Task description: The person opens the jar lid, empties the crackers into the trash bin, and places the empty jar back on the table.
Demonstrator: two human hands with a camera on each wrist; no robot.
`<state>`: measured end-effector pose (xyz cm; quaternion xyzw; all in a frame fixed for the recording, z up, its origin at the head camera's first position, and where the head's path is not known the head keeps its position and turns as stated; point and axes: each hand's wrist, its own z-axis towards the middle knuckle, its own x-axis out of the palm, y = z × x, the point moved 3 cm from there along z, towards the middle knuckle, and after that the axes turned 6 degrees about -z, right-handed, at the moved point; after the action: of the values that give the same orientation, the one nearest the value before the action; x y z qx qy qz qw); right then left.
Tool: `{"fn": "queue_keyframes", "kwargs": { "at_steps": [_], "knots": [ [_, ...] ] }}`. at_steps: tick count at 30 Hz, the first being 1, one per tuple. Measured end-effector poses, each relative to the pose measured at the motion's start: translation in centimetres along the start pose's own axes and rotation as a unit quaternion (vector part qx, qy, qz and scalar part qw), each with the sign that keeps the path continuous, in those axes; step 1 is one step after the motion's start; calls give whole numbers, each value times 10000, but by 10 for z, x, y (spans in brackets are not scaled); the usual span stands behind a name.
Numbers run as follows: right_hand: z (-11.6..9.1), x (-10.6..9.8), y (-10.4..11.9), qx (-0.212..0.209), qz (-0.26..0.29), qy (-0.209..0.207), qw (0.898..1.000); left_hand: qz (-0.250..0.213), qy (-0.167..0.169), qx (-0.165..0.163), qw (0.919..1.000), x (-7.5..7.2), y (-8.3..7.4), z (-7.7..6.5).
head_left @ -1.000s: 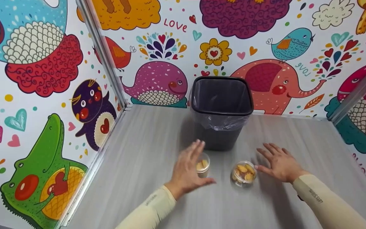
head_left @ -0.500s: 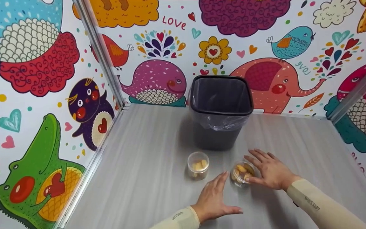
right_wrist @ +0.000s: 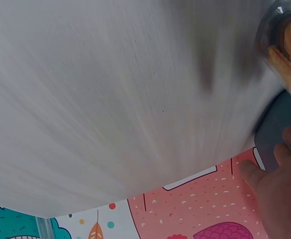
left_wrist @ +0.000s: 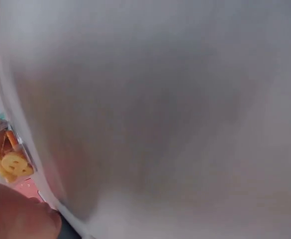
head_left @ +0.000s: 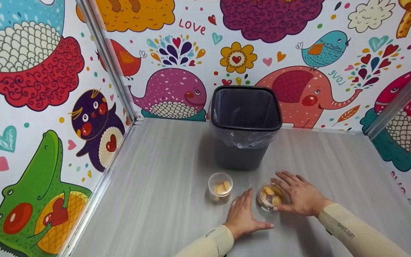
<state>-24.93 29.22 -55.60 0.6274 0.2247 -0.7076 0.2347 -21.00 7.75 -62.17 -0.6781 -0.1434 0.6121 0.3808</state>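
Note:
Two clear jars of golden biscuits stand on the table. My right hand [head_left: 300, 194] is at the right side of the right jar [head_left: 269, 203], fingers extended behind it and thumb overlapping its front rim. My left hand [head_left: 243, 216] hovers at that jar's lower left, fingers straight and thumb spread away. Farther left, the other jar [head_left: 221, 189] stands upright with no hand on it. In the left wrist view, a jar with biscuits [left_wrist: 11, 154] shows at the left edge above part of the hand [left_wrist: 16, 214]. The right wrist view has a jar [right_wrist: 287, 45] at upper right, over my fingers [right_wrist: 254, 174].
Behind the jars stands a dark square bin [head_left: 243, 153] lined with a clear plastic bag. The grey wood-grain table [head_left: 155, 185] ends at walls printed with cartoon animals, joined by metal corner strips [head_left: 107, 57].
My left hand has moved from beside the left jar rightward and nearer to me, uncovering that jar. My right hand has shifted left up to the right jar. Both jars stay in place.

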Motion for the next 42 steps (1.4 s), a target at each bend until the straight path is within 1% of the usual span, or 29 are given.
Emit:
{"fn": "queue_keyframes", "kwargs": {
  "at_steps": [5,7,11,15,19,24,29,36,42],
  "knots": [
    [-1,3,-2,-72,-52,-30,10000,245,-304,172,9991,9,0,7],
    [-1,5,-3,-126,-69,-56,9999,365,-372,191,9985,12,-2,10],
    [-2,6,-5,-253,-44,-151,9996,717,-437,277,9961,12,-7,18],
    [-2,6,-6,-291,-36,-237,9993,865,-487,339,9945,10,-12,27],
    [0,6,-6,-378,-1,-336,9987,888,-542,348,9940,8,-13,36],
    [2,4,-5,-468,95,-441,9979,878,-590,428,9935,9,-12,41],
    [5,0,-6,-387,219,-200,9988,833,-713,612,9921,10,-11,45],
    [6,1,-6,-163,375,110,9991,717,-574,643,9937,8,-9,48],
    [7,3,-7,34,583,161,9982,712,-569,745,9931,7,-7,52]
  ]
}}
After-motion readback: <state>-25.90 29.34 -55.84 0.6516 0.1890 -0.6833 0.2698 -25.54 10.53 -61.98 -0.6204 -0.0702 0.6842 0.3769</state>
